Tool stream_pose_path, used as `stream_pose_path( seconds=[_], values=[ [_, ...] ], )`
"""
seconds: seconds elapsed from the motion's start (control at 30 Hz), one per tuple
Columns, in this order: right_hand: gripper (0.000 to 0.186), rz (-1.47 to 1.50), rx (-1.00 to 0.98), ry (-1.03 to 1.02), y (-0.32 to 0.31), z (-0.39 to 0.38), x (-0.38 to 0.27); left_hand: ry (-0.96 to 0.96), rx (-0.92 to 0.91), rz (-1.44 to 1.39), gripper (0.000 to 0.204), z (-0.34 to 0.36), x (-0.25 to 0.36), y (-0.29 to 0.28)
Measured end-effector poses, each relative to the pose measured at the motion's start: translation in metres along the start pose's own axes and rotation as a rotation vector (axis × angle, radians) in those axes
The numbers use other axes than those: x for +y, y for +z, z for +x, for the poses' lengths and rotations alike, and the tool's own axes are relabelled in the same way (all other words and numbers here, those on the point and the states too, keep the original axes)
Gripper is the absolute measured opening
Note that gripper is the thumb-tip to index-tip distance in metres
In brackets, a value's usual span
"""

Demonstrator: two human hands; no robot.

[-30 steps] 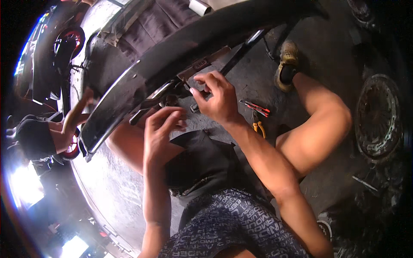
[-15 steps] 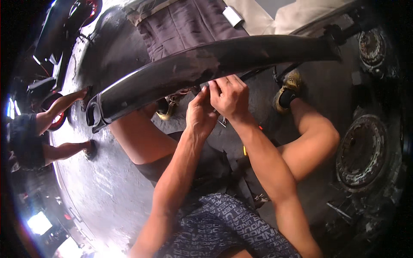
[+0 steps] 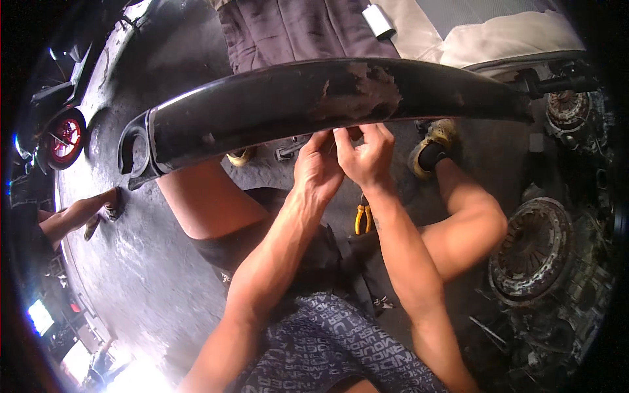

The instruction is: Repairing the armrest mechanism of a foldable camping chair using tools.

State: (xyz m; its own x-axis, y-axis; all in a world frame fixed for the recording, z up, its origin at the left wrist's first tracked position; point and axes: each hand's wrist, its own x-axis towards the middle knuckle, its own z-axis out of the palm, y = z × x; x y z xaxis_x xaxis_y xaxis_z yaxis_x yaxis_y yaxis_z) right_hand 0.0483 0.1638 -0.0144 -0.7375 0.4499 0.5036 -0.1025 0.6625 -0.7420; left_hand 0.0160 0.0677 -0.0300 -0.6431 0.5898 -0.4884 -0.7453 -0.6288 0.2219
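One grey workshop floor (image 3: pixel 151 268) extended beneath a scuffed, curved black panel (image 3: pixel 249 108) lying crosswise above the person's legs. The left hand (image 3: pixel 319 171) and right hand (image 3: pixel 367 157), apart a second earlier, met at its lower edge; it masked the bent fingertips, so I could not tell their grip. Yellow-handled pliers (image 3: pixel 362 217) and a clutch pressure plate (image 3: pixel 532 245) lay nearby.

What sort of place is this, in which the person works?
Probably a vehicle repair workshop: yellow-handled pliers lie on the floor, a grimy round metal part is at the right, and a red-rimmed wheel is at the left.
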Motion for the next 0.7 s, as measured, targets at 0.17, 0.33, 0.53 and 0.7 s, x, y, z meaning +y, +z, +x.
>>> stream_pose_path(
  seconds=[0.17,0.33,0.53,0.7],
  values=[
    [0.024,0.183,-0.049,0.474,0.007,-0.002,0.0,-0.039,0.17,0.102,0.026,-0.011,-0.003,-0.006],
    [0.024,0.171,-0.056,0.632,0.014,0.004,-0.011,0.007,0.241,0.233,0.022,-0.019,-0.007,-0.019],
    [0.015,0.204,0.002,0.5,0.002,0.002,-0.002,0.062,0.323,0.213,0.016,-0.029,-0.003,-0.01],
    [0.009,0.063,-0.012,0.266,-0.016,0.012,0.001,0.106,0.236,0.271,0.023,-0.022,-0.002,0.014]
  ],
)
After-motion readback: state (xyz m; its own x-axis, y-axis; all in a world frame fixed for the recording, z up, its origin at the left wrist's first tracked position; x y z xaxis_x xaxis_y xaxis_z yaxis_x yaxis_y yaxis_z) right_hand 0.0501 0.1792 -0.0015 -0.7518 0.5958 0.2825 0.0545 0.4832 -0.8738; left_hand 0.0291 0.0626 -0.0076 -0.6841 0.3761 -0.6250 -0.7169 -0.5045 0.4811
